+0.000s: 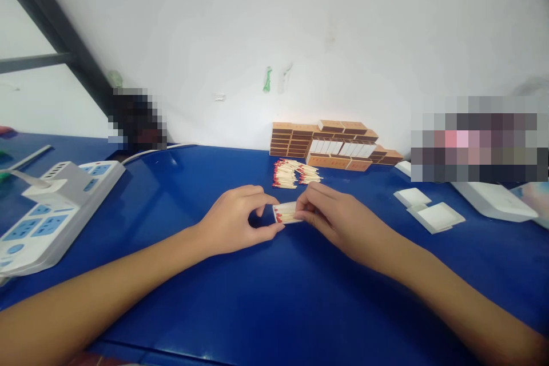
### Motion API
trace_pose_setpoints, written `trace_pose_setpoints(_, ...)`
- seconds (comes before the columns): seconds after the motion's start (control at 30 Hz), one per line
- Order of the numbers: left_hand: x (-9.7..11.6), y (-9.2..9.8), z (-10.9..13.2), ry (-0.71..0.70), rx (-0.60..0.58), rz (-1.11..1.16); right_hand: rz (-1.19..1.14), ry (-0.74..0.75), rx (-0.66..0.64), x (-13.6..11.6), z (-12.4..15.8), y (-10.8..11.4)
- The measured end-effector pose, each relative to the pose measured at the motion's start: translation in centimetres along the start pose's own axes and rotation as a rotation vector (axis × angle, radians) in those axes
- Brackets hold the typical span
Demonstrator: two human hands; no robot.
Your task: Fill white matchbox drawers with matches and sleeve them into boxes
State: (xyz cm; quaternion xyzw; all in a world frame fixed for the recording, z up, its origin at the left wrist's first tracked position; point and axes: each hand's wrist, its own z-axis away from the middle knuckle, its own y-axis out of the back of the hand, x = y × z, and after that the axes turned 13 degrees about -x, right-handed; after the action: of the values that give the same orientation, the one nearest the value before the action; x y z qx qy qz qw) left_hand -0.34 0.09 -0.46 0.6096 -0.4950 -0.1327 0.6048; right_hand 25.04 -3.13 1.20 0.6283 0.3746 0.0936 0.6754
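A small white matchbox tray [285,206] with red-headed matches [285,217] in it sits between my two hands, in the middle of the view. My left hand [240,218] grips the tray's left end between thumb and fingers. At the other end, the pinched fingers of my right hand [323,210] reach over the tray and close on the match sticks, hiding their tail ends. Just beyond the tray, a loose pile of matches [285,174] lies on the blue table [240,303], heads mostly to the left.
Stacked brown matchboxes [291,140] stand against the white wall, with a row of white trays [341,148] among them. Empty white trays [440,216] lie to the right. A power strip [47,220] with a plugged-in adapter occupies the left side.
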Motion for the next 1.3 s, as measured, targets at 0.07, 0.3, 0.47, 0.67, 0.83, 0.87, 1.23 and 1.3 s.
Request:
trace_pose_setpoints(0.07,0.1,0.0,0.0,-0.011,-0.018,0.003,0.035,-0.009,-0.006,-0.1,0.0,-0.3)
trace_pose_setpoints(0.3,-0.1,-0.1,0.0,-0.007,-0.034,0.006,0.039,-0.068,0.178,2.9,-0.7,-0.6)
trace_pose_setpoints(0.47,0.0,-0.2,0.0,-0.011,-0.048,-0.013,0.169,-0.125,0.205,6.8,-1.4,-1.2)
trace_pose_setpoints(0.67,-0.2,-0.4,0.0,-0.050,-0.057,-0.030,0.121,-0.190,0.199,7.9,-2.1,-1.3)
trace_pose_setpoints(0.83,-0.3,-0.5,0.0,-0.072,-0.048,-0.039,0.130,-0.172,0.189,7.7,-1.8,-1.1)
trace_pose_setpoints(0.87,-0.3,-0.5,0.0,-0.074,-0.052,-0.037,0.131,-0.158,0.183,7.7,-1.7,-1.1)
trace_pose_setpoints(1.23,-0.4,-0.5,0.1,-0.060,-0.057,-0.037,0.473,-0.129,0.185,7.5,-1.8,-1.5)
trace_pose_setpoints(1.3,-0.4,-0.5,0.1,-0.064,-0.052,-0.040,0.541,-0.132,0.183,7.3,-1.8,-1.4)
